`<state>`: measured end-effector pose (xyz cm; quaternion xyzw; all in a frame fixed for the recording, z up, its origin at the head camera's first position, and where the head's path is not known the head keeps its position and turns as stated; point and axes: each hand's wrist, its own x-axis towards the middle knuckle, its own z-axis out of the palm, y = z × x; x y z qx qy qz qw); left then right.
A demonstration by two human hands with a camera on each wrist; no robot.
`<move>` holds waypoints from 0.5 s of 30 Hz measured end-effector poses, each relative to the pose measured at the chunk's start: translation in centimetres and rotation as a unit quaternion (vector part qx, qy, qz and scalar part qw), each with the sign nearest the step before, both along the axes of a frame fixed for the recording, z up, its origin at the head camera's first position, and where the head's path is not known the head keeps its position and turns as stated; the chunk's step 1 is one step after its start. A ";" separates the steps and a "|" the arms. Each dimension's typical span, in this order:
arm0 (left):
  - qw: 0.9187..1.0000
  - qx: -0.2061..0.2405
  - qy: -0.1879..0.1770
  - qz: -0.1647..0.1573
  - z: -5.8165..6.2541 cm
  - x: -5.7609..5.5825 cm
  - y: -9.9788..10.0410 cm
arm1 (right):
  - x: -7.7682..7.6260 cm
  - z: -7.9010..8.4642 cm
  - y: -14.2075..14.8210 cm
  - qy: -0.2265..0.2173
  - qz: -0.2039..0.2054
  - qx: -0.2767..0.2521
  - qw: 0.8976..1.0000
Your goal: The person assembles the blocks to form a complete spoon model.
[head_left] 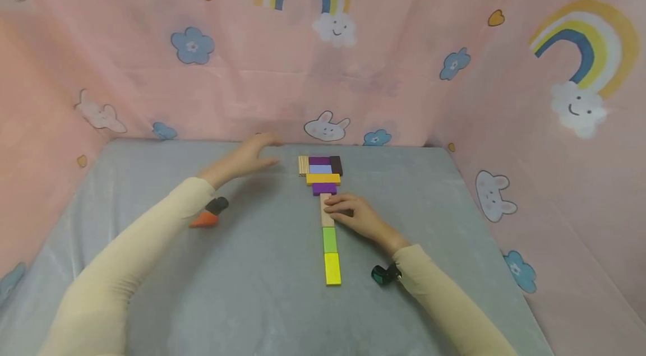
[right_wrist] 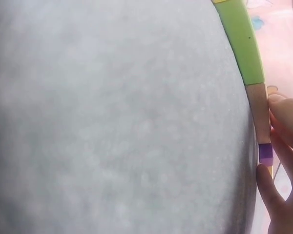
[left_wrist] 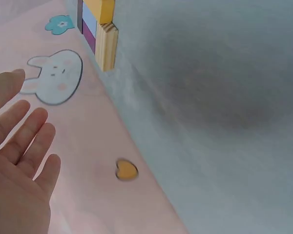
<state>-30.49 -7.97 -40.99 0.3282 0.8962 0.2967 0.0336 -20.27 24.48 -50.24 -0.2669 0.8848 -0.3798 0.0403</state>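
Note:
A bare-wood block [head_left: 327, 218] lies in a line of flat blocks on the grey cloth. The right hand [head_left: 360, 218] pinches it, thumb and fingertips across it in the head view; in the right wrist view fingertips also show at the block [right_wrist: 260, 109] and near the purple one. Beyond it lie a purple block [head_left: 324, 189] and a yellow-orange one [head_left: 323, 179]; nearer are a green block [head_left: 330, 240] and a yellow one [head_left: 332, 269]. The left hand [head_left: 245, 158], fingers spread and holding nothing, hovers left of a striped wooden block [head_left: 303, 165].
At the far end, a dark purple block [head_left: 319, 160] and a light blue block [head_left: 320, 169] lie between the striped block and a dark brown one [head_left: 336, 165]. A grey cloth-covered table [head_left: 252, 289] meets a pink patterned curtain [head_left: 383, 81] at the back and sides.

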 end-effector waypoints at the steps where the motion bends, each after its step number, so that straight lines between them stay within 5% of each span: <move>1: 1.000 0.003 -0.006 -0.001 0.0 0.4 -0.7 | 0.0 0.0 0.1 -0.001 -0.002 0.000 1.000; 8: 0.997 0.019 -0.060 0.039 -0.7 2.8 -5.8 | 0.0 -0.1 0.2 -0.011 0.000 0.002 1.000; 15: 0.996 0.016 -0.054 0.069 -2.2 4.6 -10.1 | 0.0 -0.1 0.3 -0.012 -0.006 0.011 1.000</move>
